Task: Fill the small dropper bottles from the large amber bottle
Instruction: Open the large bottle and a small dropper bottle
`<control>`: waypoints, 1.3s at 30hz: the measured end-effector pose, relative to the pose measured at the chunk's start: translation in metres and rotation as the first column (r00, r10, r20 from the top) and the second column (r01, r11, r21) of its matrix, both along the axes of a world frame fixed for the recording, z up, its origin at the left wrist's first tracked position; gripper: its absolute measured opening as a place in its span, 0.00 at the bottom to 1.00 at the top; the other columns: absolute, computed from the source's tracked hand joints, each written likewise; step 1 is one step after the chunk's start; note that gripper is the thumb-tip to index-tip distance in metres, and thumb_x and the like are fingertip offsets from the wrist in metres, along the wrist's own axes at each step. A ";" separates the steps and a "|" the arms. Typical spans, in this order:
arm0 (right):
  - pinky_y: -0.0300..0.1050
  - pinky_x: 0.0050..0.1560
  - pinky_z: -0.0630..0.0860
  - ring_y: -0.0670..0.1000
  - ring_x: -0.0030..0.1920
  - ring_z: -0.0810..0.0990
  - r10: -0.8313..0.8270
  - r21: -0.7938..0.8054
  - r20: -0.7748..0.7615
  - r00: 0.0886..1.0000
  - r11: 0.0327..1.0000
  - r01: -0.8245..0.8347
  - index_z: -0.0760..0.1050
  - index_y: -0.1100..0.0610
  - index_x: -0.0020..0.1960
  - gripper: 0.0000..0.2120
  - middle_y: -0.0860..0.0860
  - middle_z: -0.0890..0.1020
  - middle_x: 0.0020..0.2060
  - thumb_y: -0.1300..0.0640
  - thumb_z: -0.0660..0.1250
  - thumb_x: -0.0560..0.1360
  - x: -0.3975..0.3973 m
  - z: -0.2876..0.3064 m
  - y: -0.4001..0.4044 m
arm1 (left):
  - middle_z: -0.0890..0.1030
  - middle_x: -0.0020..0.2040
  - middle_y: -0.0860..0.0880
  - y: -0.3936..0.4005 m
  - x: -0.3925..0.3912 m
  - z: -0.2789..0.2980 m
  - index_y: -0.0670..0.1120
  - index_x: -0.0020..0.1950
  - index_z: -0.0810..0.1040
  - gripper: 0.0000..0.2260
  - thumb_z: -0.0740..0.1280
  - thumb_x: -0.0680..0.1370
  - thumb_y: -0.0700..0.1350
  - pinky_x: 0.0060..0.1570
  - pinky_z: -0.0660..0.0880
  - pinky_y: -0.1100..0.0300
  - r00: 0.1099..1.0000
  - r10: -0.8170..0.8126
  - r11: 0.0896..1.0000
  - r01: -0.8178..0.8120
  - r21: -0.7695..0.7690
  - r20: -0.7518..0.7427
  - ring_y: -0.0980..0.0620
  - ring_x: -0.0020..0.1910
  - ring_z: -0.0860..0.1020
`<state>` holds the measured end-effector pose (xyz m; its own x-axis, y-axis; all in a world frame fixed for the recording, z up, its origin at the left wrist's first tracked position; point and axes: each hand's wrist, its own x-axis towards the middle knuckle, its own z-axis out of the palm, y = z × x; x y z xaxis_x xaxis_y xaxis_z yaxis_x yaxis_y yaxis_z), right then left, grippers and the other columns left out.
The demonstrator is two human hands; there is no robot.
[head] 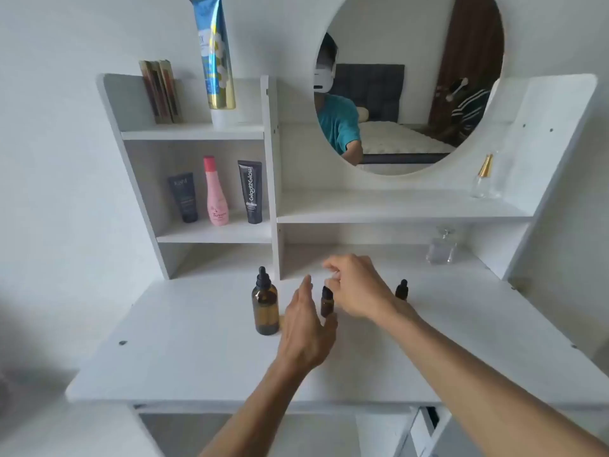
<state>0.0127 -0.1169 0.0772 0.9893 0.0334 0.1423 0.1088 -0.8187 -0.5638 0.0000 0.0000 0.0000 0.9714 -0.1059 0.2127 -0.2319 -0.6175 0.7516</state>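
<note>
Right hand (357,285) pinches the cap of the middle small bottle (327,302). Left hand (304,328) spread, just beside it. Large bottle (265,308) upright at left.

The black tube (250,191) at the right of the left-hand lower shelf carries "Glad2Glow" in white letters running up its side. The pink bottle (216,192) beside it bears a script word starting "Tar", the rest too small to read. Print on the dark tube (184,196) and the tall blue tube (212,54) above is illegible.
</note>
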 end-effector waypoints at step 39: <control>0.54 0.51 0.82 0.51 0.47 0.81 0.205 -0.166 -0.117 0.972 0.961 -0.223 0.82 0.54 0.53 0.08 0.47 0.81 0.43 0.57 0.74 0.75 0.030 -0.007 0.005 | 0.84 0.42 0.50 0.007 0.024 -0.039 0.44 0.50 0.80 0.04 0.71 0.77 0.43 0.42 0.76 0.53 0.987 0.148 0.984 -0.141 -0.109 0.064 0.47 0.43 0.79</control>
<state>0.0429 -0.1116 0.0706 0.9651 0.2614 0.0177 0.2435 -0.8700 -0.4287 0.0245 0.0067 -0.0393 0.9566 0.0608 0.2851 -0.2016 -0.5683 0.7977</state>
